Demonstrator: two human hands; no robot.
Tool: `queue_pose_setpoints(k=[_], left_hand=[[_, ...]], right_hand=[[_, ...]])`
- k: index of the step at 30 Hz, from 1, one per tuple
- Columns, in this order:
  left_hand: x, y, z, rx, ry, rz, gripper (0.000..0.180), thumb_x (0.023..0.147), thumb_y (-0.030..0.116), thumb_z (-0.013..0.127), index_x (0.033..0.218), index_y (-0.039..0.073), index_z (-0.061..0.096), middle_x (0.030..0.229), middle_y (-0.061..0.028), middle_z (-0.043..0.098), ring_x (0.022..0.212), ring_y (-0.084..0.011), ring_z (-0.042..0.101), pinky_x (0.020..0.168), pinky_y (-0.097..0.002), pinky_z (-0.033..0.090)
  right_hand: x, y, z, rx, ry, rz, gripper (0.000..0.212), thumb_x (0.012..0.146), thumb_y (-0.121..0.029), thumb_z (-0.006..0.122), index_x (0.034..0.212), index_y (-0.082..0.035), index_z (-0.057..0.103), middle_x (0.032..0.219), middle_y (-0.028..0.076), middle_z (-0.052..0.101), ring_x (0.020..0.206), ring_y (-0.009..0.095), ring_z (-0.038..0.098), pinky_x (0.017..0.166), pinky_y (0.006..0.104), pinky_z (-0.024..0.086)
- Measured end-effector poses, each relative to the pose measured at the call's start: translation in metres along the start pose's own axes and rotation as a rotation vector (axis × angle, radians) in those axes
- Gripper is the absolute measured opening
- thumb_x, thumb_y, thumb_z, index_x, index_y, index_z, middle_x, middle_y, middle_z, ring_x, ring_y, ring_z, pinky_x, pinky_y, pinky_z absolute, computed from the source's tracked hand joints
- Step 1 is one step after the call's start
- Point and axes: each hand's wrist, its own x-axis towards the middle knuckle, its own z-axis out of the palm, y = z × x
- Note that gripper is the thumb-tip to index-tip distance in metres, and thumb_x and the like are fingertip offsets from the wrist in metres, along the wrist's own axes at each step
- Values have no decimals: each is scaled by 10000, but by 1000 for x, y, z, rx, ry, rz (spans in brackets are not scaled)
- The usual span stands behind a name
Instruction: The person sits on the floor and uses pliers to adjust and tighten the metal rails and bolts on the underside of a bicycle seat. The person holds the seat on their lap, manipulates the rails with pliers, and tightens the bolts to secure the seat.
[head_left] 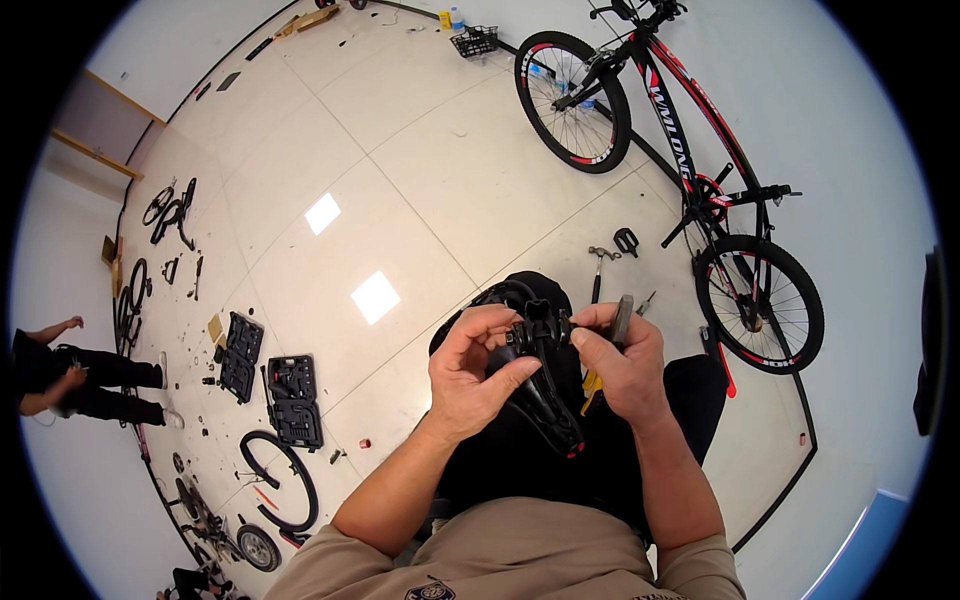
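A black bicycle saddle (545, 420) with red marks at its narrow end lies across my lap, clamp side up. My left hand (478, 365) is closed at the left side of the saddle clamp (540, 328), forefinger and thumb against it. From the other side, my right hand (622, 365) pinches the clamp's right end between thumb and forefinger. A flat grey metal tool (623, 318) sticks up from that same hand; its kind is not clear. Under the right hand, a yellow-handled tool (591, 388) shows in part on my lap.
Ahead on the floor lie a hammer (598, 272) and a pedal (626, 242). A black and red bicycle (690, 150) leans along the right wall. Open tool cases (293, 400) and a loose tyre (305, 480) are at the left. Another person (90, 375) is at the far left.
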Motion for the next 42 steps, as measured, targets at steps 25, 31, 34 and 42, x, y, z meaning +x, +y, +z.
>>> queue_pose_setpoints(k=[25, 31, 34, 42], left_hand=[[2, 6, -6, 49, 25, -127, 467, 811, -129, 769, 1239, 4, 635, 1254, -85, 588, 975, -112, 512, 901, -268, 438], [1, 5, -2, 59, 7, -90, 427, 800, -136, 745, 1189, 6, 644, 1259, -73, 557, 939, -100, 472, 860, -253, 415], [1, 1, -4, 82, -12, -61, 485, 799, -135, 737, 1240, 14, 605, 1253, -79, 560, 941, -98, 490, 866, -260, 429], [7, 12, 5, -10, -44, -210, 566, 874, -51, 718, 1396, 0, 503, 1346, -138, 612, 1168, -174, 598, 1032, -328, 465]], right_hand=[[0, -4, 6, -46, 28, -43, 65, 938, -17, 715, 1002, -1, 717, 801, -52, 636, 705, 20, 509, 635, 211, 415], [2, -1, 2, -9, 2, 64, 71, 941, -25, 716, 1007, 0, 720, 787, -54, 637, 699, 18, 511, 629, 211, 416], [1, -2, 5, -31, -4, 30, 68, 944, -27, 711, 1006, -1, 720, 780, -55, 637, 688, 18, 512, 615, 209, 411], [0, -6, 6, -56, -43, -17, 52, 943, -18, 704, 992, -3, 714, 775, -55, 633, 682, 16, 511, 606, 212, 412]])
